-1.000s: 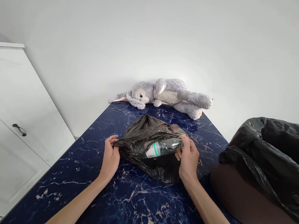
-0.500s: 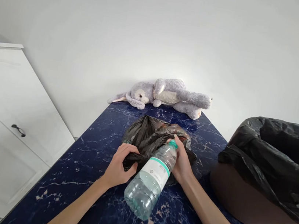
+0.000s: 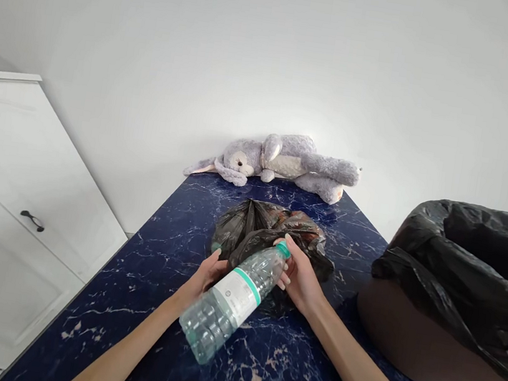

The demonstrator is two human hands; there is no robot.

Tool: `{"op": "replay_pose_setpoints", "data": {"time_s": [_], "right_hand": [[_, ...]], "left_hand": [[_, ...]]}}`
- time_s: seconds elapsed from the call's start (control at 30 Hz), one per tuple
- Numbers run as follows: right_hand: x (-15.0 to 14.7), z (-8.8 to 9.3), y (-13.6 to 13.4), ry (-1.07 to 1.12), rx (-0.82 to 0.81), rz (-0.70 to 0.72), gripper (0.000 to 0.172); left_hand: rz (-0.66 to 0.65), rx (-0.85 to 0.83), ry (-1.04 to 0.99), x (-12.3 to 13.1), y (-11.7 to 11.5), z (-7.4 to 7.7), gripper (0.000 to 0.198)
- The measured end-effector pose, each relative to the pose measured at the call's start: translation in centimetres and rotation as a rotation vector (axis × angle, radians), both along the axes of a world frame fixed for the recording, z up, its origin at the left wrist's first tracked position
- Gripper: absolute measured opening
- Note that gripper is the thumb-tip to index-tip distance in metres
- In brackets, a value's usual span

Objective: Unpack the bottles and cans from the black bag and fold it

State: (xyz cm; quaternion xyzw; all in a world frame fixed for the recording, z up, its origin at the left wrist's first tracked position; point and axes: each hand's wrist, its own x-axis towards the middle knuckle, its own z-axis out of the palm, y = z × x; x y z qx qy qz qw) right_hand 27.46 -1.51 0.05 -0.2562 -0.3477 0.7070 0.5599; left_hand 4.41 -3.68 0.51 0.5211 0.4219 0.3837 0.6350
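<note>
A clear plastic bottle (image 3: pixel 247 287) with a green cap and white label slants across the middle, its base toward the lower left. My right hand (image 3: pixel 302 279) is closed around the bottle's neck, just below the cap. Beside the bottle's left side is my left hand (image 3: pixel 201 278), close to the black garbage bag's edge. The bottle covers part of the left hand, so its grip cannot be made out. Behind the bottle, a crumpled black garbage bag (image 3: pixel 242 223) lies bunched on the table with things inside it.
A brown bin (image 3: pixel 408 338) lined with a black bag (image 3: pixel 452 294) stands on the right. A grey plush rabbit (image 3: pixel 286 163) lies on its side at the back of the dark blue marbled table (image 3: pixel 125 298). On the left is a white cabinet (image 3: pixel 6 168).
The bottle has swung, its base moving left and up a little, its cap shifting slightly left. My left hand, which had pinched the black bag's edge, is now partly behind the bottle.
</note>
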Motion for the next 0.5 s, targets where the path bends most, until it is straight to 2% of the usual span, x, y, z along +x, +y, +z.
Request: {"op": "replay_pose_setpoints", "data": {"time_s": [0.17,0.33,0.5], "right_hand": [[-0.1,-0.7,0.1,-0.024,0.049,0.008,0.044],[0.0,-0.7,-0.1,-0.068,0.086,0.020,0.043],[-0.1,-0.8,-0.3,-0.116,0.114,0.008,0.041]], "left_hand": [[-0.020,-0.050,-0.078,-0.1,-0.4,-0.5,0.081],[-0.185,-0.141,-0.004,-1.5,-0.5,-0.4,0.078],[-0.344,-0.091,-0.009,-2.5,0.2,-0.7,0.083]]}}
